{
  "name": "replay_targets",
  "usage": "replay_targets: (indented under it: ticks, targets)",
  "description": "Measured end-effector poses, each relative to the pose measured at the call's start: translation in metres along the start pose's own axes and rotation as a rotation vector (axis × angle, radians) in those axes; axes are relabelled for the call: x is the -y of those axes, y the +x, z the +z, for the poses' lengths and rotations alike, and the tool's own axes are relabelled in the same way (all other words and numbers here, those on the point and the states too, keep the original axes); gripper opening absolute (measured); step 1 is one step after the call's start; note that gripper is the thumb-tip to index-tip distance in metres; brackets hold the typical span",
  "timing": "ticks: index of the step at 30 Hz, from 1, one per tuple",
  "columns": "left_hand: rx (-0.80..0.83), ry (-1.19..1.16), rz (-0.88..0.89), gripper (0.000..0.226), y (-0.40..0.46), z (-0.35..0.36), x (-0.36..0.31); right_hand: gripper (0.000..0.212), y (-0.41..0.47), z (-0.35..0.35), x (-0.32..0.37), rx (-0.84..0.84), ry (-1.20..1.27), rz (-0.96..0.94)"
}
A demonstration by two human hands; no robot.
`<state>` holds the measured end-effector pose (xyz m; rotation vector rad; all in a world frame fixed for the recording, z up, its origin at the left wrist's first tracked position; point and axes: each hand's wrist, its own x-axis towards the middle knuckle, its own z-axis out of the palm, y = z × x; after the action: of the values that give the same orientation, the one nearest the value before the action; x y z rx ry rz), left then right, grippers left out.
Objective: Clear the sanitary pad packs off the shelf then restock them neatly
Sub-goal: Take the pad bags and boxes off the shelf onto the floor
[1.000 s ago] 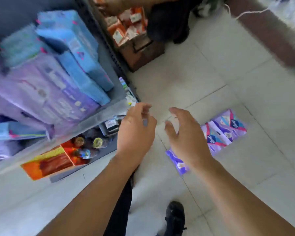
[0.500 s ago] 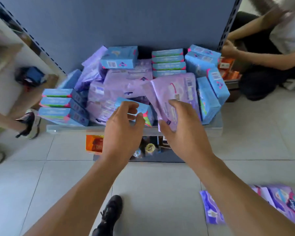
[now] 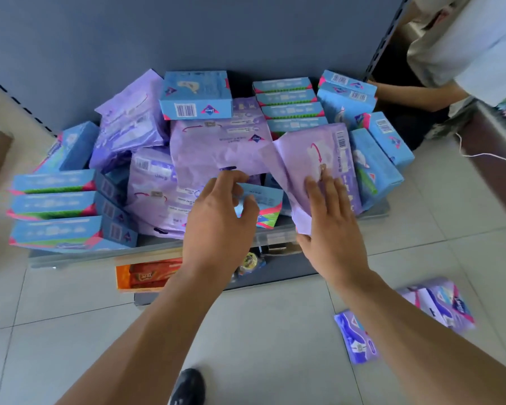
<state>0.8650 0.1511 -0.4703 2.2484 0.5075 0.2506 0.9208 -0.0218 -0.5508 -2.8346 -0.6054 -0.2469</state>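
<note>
Blue boxes and purple soft packs of sanitary pads lie in a loose heap on the low grey shelf (image 3: 100, 252). My left hand (image 3: 219, 217) curls its fingers and thumb round the left end of a small blue pack (image 3: 265, 204) at the shelf's front. My right hand (image 3: 330, 217) holds a tilted purple pack (image 3: 310, 159), its straight fingers lying on the face and its thumb under the lower corner. Neat stacks of blue boxes stand at the left (image 3: 56, 211) and at the back (image 3: 289, 103).
Two purple packs (image 3: 438, 302) (image 3: 355, 337) lie on the tiled floor at the right. Another person (image 3: 456, 54) crouches beyond the shelf's right upright. Orange boxes (image 3: 146, 276) and small jars sit on the tier below. My shoe (image 3: 187, 384) is at the bottom.
One second ago my empty hands hung over the floor packs. I turned to the shelf; the right hand took the purple pack, the left closed on the blue pack, and both moved deeper in.
</note>
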Motion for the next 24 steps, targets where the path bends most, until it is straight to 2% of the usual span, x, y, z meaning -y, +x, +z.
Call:
replay_targets:
  ticks: [4, 9, 12, 14, 16, 18, 20, 22, 24]
  targets:
    - [0.005, -0.002, 0.022, 0.025, 0.001, -0.006, -0.001, 0.075, -0.001, -0.009, 0.003, -0.103, 0.042, -0.005]
    - [-0.007, -0.018, 0.038, 0.029, -0.003, -0.005, -0.009, 0.051, -0.001, -0.048, -0.001, -0.307, 0.316, 0.037]
    - [-0.017, -0.081, 0.066, 0.04, -0.001, -0.003, -0.018, 0.047, 0.0, -0.083, -0.005, -0.324, 0.508, 0.072]
    - [-0.003, -0.127, 0.107, 0.049, 0.001, -0.001, -0.026, 0.033, -0.002, -0.108, -0.006, -0.35, 0.618, 0.074]
    - [0.047, -0.21, 0.137, 0.058, 0.005, -0.001, -0.037, 0.017, -0.005, -0.126, -0.009, -0.303, 0.768, 0.121]
    - [0.135, -0.311, 0.124, 0.072, 0.009, -0.002, -0.049, 0.024, -0.003, -0.137, -0.013, -0.191, 0.992, 0.229]
    - [0.295, -0.473, 0.036, 0.081, 0.012, -0.003, -0.057, 0.025, -0.001, -0.14, -0.021, -0.138, 1.254, 0.367]
    - [0.455, -0.605, -0.063, 0.079, 0.011, -0.002, -0.063, 0.022, -0.002, -0.139, -0.03, -0.086, 1.484, 0.532]
    - [0.492, -0.508, -0.056, 0.075, 0.007, 0.0, -0.069, 0.016, -0.009, -0.137, -0.04, -0.058, 1.647, 0.695]
